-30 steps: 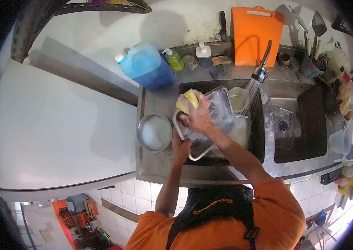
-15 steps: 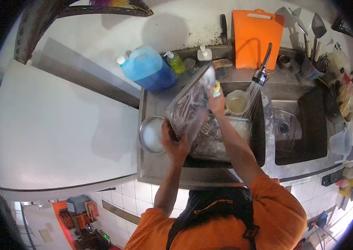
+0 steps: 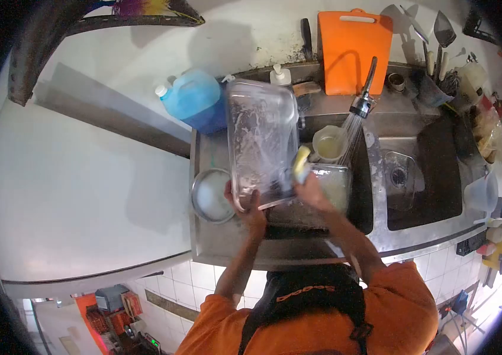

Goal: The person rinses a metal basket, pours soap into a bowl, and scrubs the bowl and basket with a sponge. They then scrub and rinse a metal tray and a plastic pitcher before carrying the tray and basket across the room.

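Tray (image 3: 261,142) is now flipped up with its soapy inside facing the camera, held over the left basin of the sink (image 3: 362,220). A second ago it was lying low in the basin being scrubbed, then it got tilted on edge, and now it stands nearly flat-on to the view, so I'd guess one face is done and the scrubbing has moved to another part. Left hand (image 3: 250,208) is wrapped tight round the tray's bottom corner at about 7 o'clock. Right hand (image 3: 311,186) is closed on a yellow sponge (image 3: 301,164), pressed to the tray's lower right edge at roughly 4 o'clock. Faucet (image 3: 362,100) is running at 2 o'clock from the tray, the spray landing by a cup (image 3: 328,144) and a second container (image 3: 334,183) below it. A steel bowl (image 3: 209,196) sits on the counter at 8 o'clock, and a blue jug (image 3: 189,97) at 10 o'clock.
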